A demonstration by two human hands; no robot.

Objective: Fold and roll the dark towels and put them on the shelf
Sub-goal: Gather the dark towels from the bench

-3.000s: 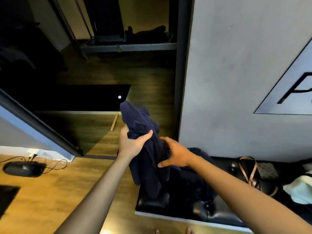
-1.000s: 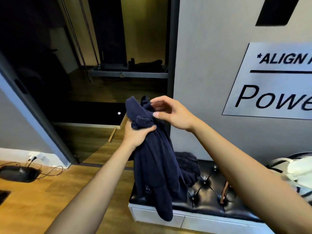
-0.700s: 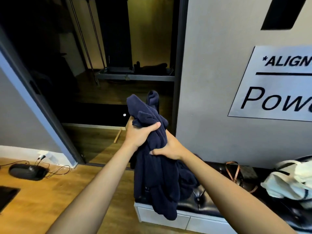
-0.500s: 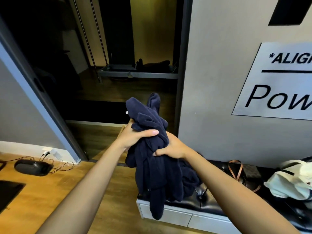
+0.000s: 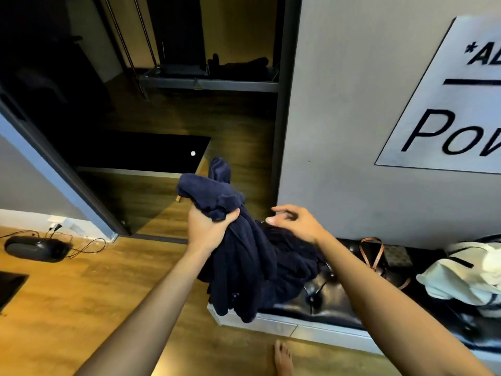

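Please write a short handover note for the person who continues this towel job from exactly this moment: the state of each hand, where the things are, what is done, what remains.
Left hand: grips the bunched dark towel near its top; the rest hangs down over the bench edge.
Right hand: open, beside the towel, holding nothing.
More dark cloth lies heaped on the bench behind the held towel.
Shelf: far back in the dark room, something dark already on it; what it is cannot be told.
Done: the towel is picked up.
Left: spread, fold, roll, carry to shelf; then the heap.
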